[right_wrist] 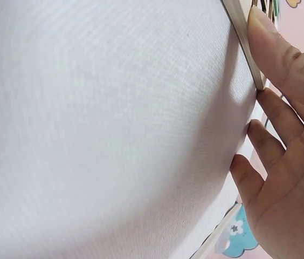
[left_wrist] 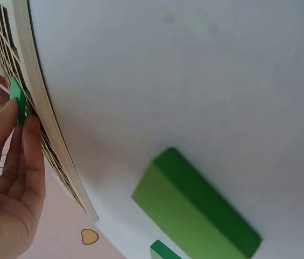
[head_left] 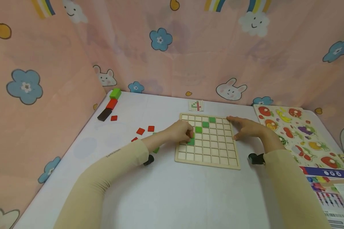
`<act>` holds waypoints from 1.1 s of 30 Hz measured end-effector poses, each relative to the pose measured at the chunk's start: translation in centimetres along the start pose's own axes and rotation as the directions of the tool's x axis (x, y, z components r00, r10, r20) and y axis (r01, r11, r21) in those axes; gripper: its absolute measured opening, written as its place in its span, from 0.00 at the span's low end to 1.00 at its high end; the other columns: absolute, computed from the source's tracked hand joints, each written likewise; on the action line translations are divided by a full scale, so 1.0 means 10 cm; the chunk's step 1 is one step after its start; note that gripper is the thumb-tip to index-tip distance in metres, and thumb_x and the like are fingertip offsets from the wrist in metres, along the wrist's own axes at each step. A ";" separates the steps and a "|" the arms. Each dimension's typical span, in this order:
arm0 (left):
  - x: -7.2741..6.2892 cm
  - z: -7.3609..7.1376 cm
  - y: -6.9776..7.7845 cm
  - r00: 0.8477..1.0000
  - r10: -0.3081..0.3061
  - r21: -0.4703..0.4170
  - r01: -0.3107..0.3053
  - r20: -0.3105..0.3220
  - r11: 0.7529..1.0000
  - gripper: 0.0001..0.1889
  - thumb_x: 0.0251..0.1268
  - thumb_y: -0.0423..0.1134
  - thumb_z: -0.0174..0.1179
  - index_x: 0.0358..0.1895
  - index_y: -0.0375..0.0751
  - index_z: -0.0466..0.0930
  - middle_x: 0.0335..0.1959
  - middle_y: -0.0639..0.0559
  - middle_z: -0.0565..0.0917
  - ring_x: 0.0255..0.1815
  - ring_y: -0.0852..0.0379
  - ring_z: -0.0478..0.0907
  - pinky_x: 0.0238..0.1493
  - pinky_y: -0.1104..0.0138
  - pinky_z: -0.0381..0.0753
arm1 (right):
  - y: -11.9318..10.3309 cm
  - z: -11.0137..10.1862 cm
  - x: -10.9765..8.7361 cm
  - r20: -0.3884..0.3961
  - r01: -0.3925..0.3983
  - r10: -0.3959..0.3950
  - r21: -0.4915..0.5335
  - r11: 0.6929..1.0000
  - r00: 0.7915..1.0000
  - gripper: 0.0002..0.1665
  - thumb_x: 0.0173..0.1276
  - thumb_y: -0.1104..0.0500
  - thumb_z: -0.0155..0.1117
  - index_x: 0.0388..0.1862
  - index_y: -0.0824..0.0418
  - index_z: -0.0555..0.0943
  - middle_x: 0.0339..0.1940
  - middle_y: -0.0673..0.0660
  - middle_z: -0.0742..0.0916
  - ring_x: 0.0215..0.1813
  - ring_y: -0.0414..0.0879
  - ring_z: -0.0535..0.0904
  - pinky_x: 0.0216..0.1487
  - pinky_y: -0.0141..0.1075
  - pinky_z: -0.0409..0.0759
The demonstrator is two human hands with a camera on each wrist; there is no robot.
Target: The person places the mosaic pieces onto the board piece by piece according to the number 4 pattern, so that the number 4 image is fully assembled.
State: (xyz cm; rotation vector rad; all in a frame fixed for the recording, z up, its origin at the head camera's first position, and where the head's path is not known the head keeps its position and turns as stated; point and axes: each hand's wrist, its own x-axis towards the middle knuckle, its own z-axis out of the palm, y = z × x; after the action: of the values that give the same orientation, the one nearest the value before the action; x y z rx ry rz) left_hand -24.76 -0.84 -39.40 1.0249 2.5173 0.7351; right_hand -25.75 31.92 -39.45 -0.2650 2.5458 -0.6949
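My left hand [head_left: 179, 132] is over the left side of a wooden grid board [head_left: 207, 164]. Between thumb and fingers it pinches a green square tile [left_wrist: 17, 97], seen tilted on edge against the grid in the left wrist view. Several green tiles [head_left: 205, 124] lie in the board's cells along a diagonal. At the board's right edge is my right hand [head_left: 246, 127], fingers spread, one fingertip by the far corner. Its thumb [right_wrist: 268, 40] touches the board's rim in the right wrist view.
Left of the board lie loose red tiles [head_left: 140, 131] and a green block [left_wrist: 195, 210], partly behind the left forearm. Green, red [head_left: 112, 104] and black blocks line the far left. A small pattern card [head_left: 196, 105] sits behind the board; a fruit-picture board [head_left: 299, 133] is right.
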 end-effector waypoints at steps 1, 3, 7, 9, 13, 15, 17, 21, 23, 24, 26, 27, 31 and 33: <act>-0.01 0.00 0.01 1.000 -0.005 0.022 0.005 -0.004 1.000 0.03 0.58 0.31 0.69 0.29 0.42 0.85 0.31 0.51 0.87 0.33 0.62 0.77 0.37 0.74 0.75 | 0.00 0.00 0.00 0.000 -0.001 0.001 0.003 1.000 1.000 0.61 0.53 0.53 0.77 0.80 0.56 0.52 0.82 0.67 0.51 0.81 0.71 0.41 0.74 0.70 0.41; -0.03 0.00 0.04 1.000 -0.012 0.062 0.013 -0.006 0.998 0.03 0.57 0.32 0.70 0.31 0.42 0.85 0.32 0.52 0.87 0.36 0.61 0.78 0.39 0.72 0.77 | -0.01 0.00 -0.01 0.000 -0.001 0.001 0.002 1.000 1.000 0.61 0.54 0.54 0.77 0.80 0.56 0.52 0.82 0.67 0.51 0.81 0.71 0.41 0.74 0.70 0.41; -0.08 -0.06 0.04 1.000 -0.007 0.105 0.006 0.010 0.994 0.04 0.58 0.33 0.69 0.36 0.44 0.85 0.36 0.54 0.84 0.40 0.59 0.76 0.42 0.68 0.76 | -0.02 0.00 -0.02 0.000 -0.008 0.008 -0.003 1.000 1.000 0.60 0.54 0.54 0.76 0.80 0.56 0.52 0.82 0.67 0.51 0.81 0.71 0.41 0.74 0.70 0.41; -0.12 -0.12 -0.01 0.999 0.004 0.090 -0.007 0.036 0.996 0.05 0.59 0.32 0.68 0.36 0.44 0.84 0.35 0.54 0.82 0.38 0.58 0.75 0.40 0.68 0.75 | -0.02 -0.01 -0.02 0.000 -0.011 0.011 -0.004 1.000 1.000 0.61 0.54 0.54 0.76 0.80 0.56 0.52 0.82 0.67 0.51 0.81 0.72 0.41 0.74 0.70 0.41; -0.24 -0.30 -0.19 0.995 0.024 0.068 -0.030 0.096 0.997 0.04 0.59 0.32 0.67 0.33 0.46 0.84 0.30 0.55 0.81 0.34 0.59 0.74 0.35 0.70 0.73 | -0.01 -0.01 -0.02 -0.001 -0.008 0.008 0.000 1.000 1.000 0.61 0.53 0.55 0.77 0.80 0.56 0.52 0.82 0.68 0.51 0.81 0.72 0.41 0.74 0.71 0.41; -0.32 -0.40 -0.27 0.990 0.017 0.058 -0.025 0.140 0.998 0.04 0.59 0.31 0.67 0.33 0.46 0.84 0.30 0.55 0.81 0.34 0.59 0.74 0.35 0.71 0.72 | -0.01 -0.01 -0.02 -0.002 -0.008 0.008 -0.001 1.000 1.000 0.61 0.53 0.55 0.77 0.80 0.56 0.52 0.82 0.68 0.51 0.81 0.72 0.41 0.74 0.71 0.41; -0.42 -0.48 -0.34 0.980 -0.005 0.053 -0.005 0.197 0.999 0.05 0.60 0.30 0.66 0.33 0.47 0.85 0.32 0.54 0.81 0.36 0.58 0.74 0.35 0.70 0.73 | 0.00 -0.01 -0.02 -0.003 -0.007 0.007 -0.001 1.000 1.000 0.61 0.54 0.55 0.76 0.81 0.56 0.52 0.82 0.68 0.51 0.81 0.72 0.41 0.74 0.71 0.41; -0.61 -0.60 -0.45 0.951 -0.068 0.047 0.056 0.301 0.997 0.15 0.58 0.26 0.65 0.40 0.52 0.88 0.42 0.50 0.81 0.42 0.55 0.74 0.41 0.69 0.76 | 0.01 0.00 -0.03 -0.003 -0.002 0.002 0.004 1.000 1.000 0.60 0.54 0.55 0.76 0.81 0.56 0.52 0.82 0.67 0.51 0.81 0.72 0.41 0.74 0.71 0.42; -0.70 -0.62 -0.50 0.937 -0.098 0.062 0.082 0.335 0.995 0.20 0.56 0.24 0.64 0.42 0.58 0.88 0.46 0.51 0.79 0.46 0.54 0.73 0.44 0.68 0.76 | 0.01 0.01 -0.03 -0.003 0.004 -0.004 0.006 1.000 1.000 0.60 0.54 0.55 0.76 0.80 0.56 0.52 0.82 0.67 0.51 0.81 0.72 0.41 0.73 0.71 0.42; -0.73 -0.63 -0.53 0.931 -0.107 0.064 0.090 0.350 0.994 0.22 0.55 0.22 0.64 0.43 0.59 0.87 0.47 0.51 0.79 0.48 0.53 0.72 0.45 0.68 0.76 | 0.00 0.01 -0.03 -0.002 0.006 -0.006 0.007 1.000 1.000 0.60 0.54 0.55 0.76 0.80 0.56 0.52 0.82 0.68 0.51 0.81 0.72 0.41 0.74 0.71 0.42; -0.79 -0.62 -0.55 0.921 -0.119 0.070 0.100 0.372 0.993 0.25 0.54 0.21 0.63 0.43 0.62 0.87 0.49 0.53 0.78 0.52 0.53 0.70 0.47 0.67 0.76 | -0.01 0.01 -0.03 -0.002 0.009 -0.009 0.005 1.000 1.000 0.60 0.54 0.55 0.76 0.80 0.56 0.52 0.82 0.68 0.51 0.81 0.72 0.41 0.74 0.71 0.42; -0.80 -0.61 -0.57 0.916 -0.124 0.066 0.107 0.380 0.992 0.26 0.54 0.21 0.63 0.42 0.63 0.88 0.50 0.53 0.77 0.53 0.53 0.69 0.48 0.67 0.76 | -0.01 0.01 -0.04 -0.002 0.009 -0.009 0.003 1.000 1.000 0.60 0.54 0.55 0.76 0.80 0.57 0.52 0.82 0.68 0.51 0.80 0.72 0.41 0.74 0.71 0.42; -0.83 -0.57 -0.59 0.915 -0.124 0.056 0.111 0.383 0.992 0.23 0.53 0.23 0.66 0.40 0.63 0.88 0.49 0.54 0.77 0.53 0.53 0.69 0.47 0.68 0.78 | -0.03 0.01 -0.04 -0.006 0.008 -0.008 -0.005 1.000 1.000 0.60 0.54 0.55 0.76 0.80 0.57 0.52 0.82 0.68 0.51 0.80 0.72 0.41 0.74 0.71 0.42; -0.83 -0.55 -0.59 0.921 -0.118 0.069 0.099 0.371 0.993 0.21 0.54 0.25 0.68 0.39 0.63 0.88 0.48 0.54 0.76 0.52 0.54 0.70 0.47 0.68 0.78 | -0.05 0.01 -0.04 -0.006 0.008 -0.008 -0.003 1.000 1.000 0.60 0.54 0.55 0.76 0.80 0.57 0.52 0.82 0.68 0.51 0.81 0.72 0.41 0.74 0.70 0.41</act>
State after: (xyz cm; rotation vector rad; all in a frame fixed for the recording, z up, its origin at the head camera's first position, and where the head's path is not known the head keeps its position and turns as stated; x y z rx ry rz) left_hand -24.86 -12.24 -37.48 0.9301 2.2452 0.3999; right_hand -25.33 31.60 -39.14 -0.2741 2.5527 -0.6964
